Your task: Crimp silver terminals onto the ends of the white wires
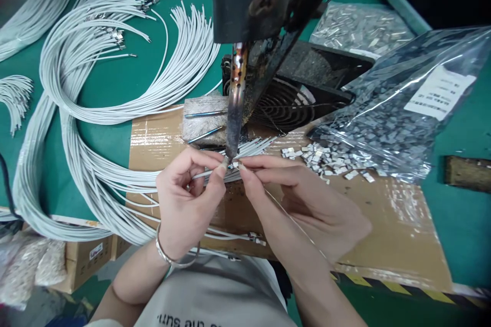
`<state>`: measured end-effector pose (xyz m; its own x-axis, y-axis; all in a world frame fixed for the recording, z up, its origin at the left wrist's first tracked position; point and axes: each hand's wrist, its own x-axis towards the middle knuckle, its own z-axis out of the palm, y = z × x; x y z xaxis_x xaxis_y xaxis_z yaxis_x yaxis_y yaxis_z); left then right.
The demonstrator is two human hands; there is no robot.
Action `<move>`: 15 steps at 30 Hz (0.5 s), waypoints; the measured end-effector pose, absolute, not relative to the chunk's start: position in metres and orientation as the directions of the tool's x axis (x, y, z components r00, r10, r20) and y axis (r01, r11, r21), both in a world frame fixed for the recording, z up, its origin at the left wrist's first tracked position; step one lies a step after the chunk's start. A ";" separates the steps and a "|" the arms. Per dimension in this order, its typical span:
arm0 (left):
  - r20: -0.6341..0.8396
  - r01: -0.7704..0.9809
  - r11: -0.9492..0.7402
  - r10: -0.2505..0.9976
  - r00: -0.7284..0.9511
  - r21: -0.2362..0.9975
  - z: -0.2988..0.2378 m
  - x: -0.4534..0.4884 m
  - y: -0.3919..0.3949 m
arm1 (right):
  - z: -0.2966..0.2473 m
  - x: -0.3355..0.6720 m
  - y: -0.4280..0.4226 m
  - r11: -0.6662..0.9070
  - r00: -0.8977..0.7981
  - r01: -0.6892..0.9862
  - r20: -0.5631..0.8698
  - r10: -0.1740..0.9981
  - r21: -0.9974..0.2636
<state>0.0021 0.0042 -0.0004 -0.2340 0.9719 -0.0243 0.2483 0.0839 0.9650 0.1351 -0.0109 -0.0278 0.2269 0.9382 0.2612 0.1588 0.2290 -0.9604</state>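
Two hands meet at frame centre under the soldering iron tip [231, 150]: the left hand [184, 199] pinches a thin white wire [205, 174], the right hand [307, 204] pinches a small metal terminal [235, 165]. Both look light; the limp wire is best gripped near its end. Loose terminals [322, 161] lie right.

A person's left hand [187, 199] and right hand [307, 204] are pinching a white wire [207, 173] and a small metal terminal [235, 165] together under the tip of a fixed soldering iron [235, 107]. Loose terminals [318, 157] are spilling from a clear plastic bag [399, 112] onto the cardboard sheet [399, 225] covering the green table [460, 235]. Bundles of white wires [95, 87] are curving across the left side, and a black fan [291, 102] is sitting behind the iron.
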 end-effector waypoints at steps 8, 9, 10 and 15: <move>0.004 0.237 0.052 0.974 -0.228 0.970 -0.002 0.003 0.005 | -0.027 0.135 -0.009 0.263 0.218 0.201 0.305 0.927 -0.944; 0.006 0.236 0.049 0.974 -0.226 0.971 -0.002 0.002 0.005 | -0.027 0.135 -0.009 0.266 0.222 0.207 0.310 0.924 -0.941; 0.007 0.235 0.047 0.975 -0.224 0.971 -0.002 0.002 0.005 | -0.027 0.135 -0.009 0.268 0.222 0.213 0.313 0.923 -0.940; 0.012 0.237 0.040 0.976 -0.216 0.971 -0.003 0.001 0.004 | -0.026 0.134 -0.008 0.287 0.216 0.256 0.344 0.914 -0.923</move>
<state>0.0007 0.0037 -0.0031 -0.2164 0.9762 0.0122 0.2370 0.0404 0.9707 0.1342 -0.0079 -0.0263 0.2164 0.9136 0.3442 0.2560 0.2871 -0.9231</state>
